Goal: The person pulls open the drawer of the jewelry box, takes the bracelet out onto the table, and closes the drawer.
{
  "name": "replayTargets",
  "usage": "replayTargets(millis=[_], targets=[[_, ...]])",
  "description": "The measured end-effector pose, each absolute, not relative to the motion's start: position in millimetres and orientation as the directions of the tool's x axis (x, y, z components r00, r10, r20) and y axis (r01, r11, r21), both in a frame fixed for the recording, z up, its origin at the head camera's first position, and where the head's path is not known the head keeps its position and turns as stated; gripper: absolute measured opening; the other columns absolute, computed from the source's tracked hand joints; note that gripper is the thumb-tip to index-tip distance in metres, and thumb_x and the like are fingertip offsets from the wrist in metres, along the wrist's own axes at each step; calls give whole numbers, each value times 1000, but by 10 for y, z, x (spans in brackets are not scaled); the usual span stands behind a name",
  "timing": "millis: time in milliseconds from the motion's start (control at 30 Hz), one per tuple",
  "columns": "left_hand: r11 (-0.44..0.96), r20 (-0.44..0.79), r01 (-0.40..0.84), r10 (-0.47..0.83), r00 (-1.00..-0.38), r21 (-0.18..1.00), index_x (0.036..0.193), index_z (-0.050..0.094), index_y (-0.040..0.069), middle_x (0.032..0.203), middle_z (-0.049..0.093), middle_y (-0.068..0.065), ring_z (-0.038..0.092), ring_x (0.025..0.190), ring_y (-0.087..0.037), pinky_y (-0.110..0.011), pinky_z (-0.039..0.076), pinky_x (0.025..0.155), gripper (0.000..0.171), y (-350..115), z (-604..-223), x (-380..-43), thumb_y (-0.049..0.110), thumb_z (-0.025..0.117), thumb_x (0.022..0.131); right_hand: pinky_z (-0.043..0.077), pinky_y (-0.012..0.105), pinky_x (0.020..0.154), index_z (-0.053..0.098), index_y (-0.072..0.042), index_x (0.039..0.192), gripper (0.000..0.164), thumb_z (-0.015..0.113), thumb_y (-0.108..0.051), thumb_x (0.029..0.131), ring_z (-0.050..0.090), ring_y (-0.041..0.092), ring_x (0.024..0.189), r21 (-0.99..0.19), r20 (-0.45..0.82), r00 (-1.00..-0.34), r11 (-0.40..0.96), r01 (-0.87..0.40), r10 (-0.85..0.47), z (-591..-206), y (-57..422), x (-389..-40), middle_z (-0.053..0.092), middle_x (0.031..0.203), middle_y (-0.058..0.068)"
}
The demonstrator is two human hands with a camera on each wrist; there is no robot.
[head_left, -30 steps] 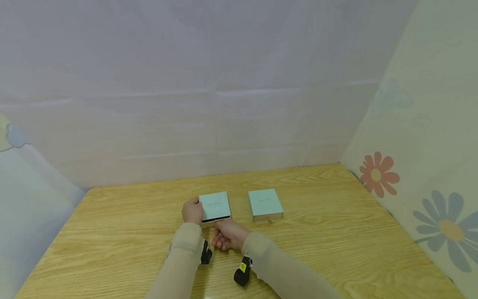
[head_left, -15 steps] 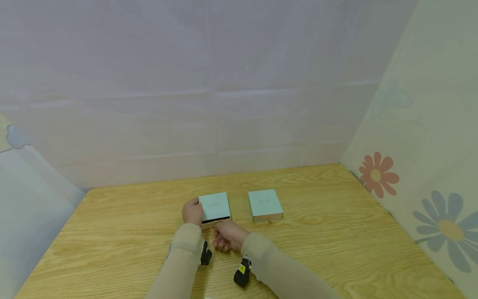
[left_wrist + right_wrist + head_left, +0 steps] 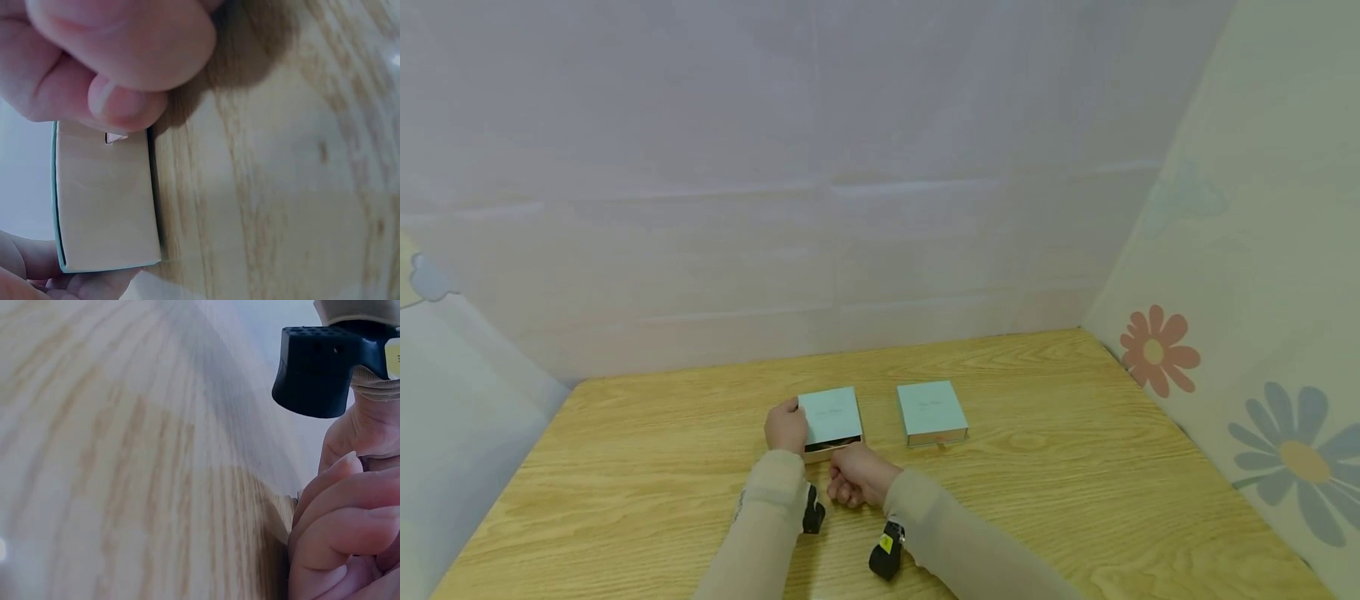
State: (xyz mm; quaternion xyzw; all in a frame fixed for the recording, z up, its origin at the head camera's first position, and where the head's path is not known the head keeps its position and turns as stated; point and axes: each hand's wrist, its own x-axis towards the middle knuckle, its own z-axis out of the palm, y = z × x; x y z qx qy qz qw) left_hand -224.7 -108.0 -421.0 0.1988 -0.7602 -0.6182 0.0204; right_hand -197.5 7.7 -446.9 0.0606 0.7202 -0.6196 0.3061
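Note:
A pale mint drawer box (image 3: 831, 415) lies on the wooden table, its cream drawer (image 3: 106, 206) sticking out a little at the near side. A dark strip of the drawer's inside shows under the cover's edge. On the box's left side, my left hand (image 3: 786, 427) grips the cover, thumb on top. My right hand (image 3: 861, 475) is at the middle of the drawer front, fingers curled. In the left wrist view its thumb and finger pinch a small pinkish ribbon tab (image 3: 115, 137) that comes out of a slot; most of the tab is hidden by the fingers.
A second mint box (image 3: 932, 408), closed, with a small orange-pink tab in front, lies to the right on the wooden table (image 3: 1075, 475). Behind rises a pale sheet wall (image 3: 850, 250); a flower-printed wall (image 3: 1262, 333) stands at right. Black cameras sit on both wrists.
The drawer has come slightly further out toward me, and the dark gap under the cover has widened. My right hand stays at the tab; the left hand keeps its grip.

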Motion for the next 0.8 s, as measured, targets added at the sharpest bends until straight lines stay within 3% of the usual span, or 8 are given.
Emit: replayTargets(millis=[800], targets=[[157,-208,-269,-322,-924,950,145,38,-7,146,37,-30,34,134,-45,-51,35,108,42,-1068,-4209,-2234,0,36,103,24,20,40,45,-11,67,28,35,0,91,30,7,41,-849,-528,-782,209,485,-332,-4467,96,-1961,47,50,2]])
